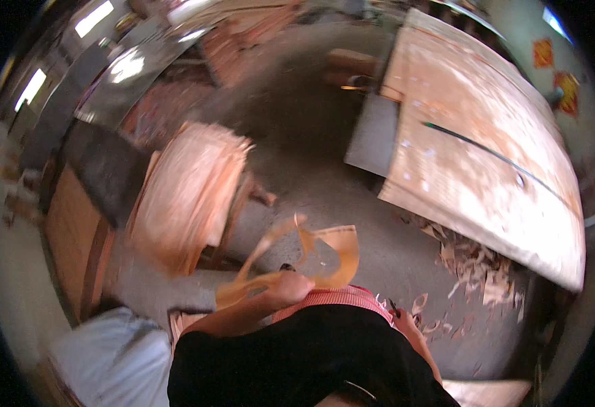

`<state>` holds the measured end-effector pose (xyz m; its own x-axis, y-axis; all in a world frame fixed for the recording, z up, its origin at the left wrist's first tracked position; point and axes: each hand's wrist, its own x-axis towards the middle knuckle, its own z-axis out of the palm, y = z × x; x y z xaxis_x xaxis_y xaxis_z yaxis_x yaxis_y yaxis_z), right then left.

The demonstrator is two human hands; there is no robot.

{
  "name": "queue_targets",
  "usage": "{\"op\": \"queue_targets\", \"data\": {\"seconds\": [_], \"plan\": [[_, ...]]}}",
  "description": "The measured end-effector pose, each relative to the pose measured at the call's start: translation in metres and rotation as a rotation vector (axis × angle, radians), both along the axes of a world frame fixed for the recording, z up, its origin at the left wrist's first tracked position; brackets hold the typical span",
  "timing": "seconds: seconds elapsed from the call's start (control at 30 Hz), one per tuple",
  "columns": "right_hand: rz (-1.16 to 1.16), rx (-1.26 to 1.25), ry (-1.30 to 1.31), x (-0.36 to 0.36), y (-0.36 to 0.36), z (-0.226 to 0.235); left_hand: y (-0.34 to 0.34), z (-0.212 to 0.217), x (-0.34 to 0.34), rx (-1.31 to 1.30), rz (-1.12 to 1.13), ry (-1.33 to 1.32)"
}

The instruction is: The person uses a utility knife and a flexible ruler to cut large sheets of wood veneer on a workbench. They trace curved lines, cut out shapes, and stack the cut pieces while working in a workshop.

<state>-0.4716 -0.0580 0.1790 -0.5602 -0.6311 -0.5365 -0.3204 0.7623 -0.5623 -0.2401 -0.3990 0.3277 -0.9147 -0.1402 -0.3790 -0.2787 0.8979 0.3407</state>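
My left hand (292, 287) is closed around thin, yellowish wood veneer strips (341, 258) in front of my waist. The strips curl outward in loops and are blurred by motion. A small dark bit shows at the hand's upper edge; I cannot make out what it is. Low by my right side, my right hand (409, 324) is closed on a slim dark tool (394, 308), whose kind is too small to tell. Left of centre stands a thick stack of veneer sheets (189, 190) with ragged edges.
Wide veneer sheets (474, 176) cover a large table at right, with a long dark green strip (474, 142) across them. Veneer scraps (480, 271) litter the floor below. A pale cloth-like bundle (117, 356) sits at lower left, near a wooden panel (73, 230).
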Motion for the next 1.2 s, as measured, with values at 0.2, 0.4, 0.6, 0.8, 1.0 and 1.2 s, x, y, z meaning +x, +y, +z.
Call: {"op": "queue_targets", "data": {"seconds": [0.2,0.4,0.6,0.8,1.0,1.2], "plan": [[-0.528,-0.138,-0.059,-0.019,0.071,0.032,0.084,0.028,-0.093,0.044,-0.224,0.041],[-0.976,-0.601,-0.142,-0.066,0.122,0.010,0.136,0.054,-0.191,0.094,-0.489,0.172],[-1.105,-0.869,-0.176,-0.186,0.152,0.040,0.171,0.080,-0.322,0.215,-0.672,0.295],[-1.108,-0.794,-0.263,-0.304,0.194,0.125,0.187,0.097,-0.477,0.357,-0.622,0.299],[-1.230,-0.683,-0.070,-0.399,0.251,0.133,0.200,0.110,-0.637,0.331,-0.594,0.152],[-1.243,-0.660,-0.051,-0.494,0.297,0.100,0.216,0.060,-0.814,0.680,-0.315,-0.128]]}}
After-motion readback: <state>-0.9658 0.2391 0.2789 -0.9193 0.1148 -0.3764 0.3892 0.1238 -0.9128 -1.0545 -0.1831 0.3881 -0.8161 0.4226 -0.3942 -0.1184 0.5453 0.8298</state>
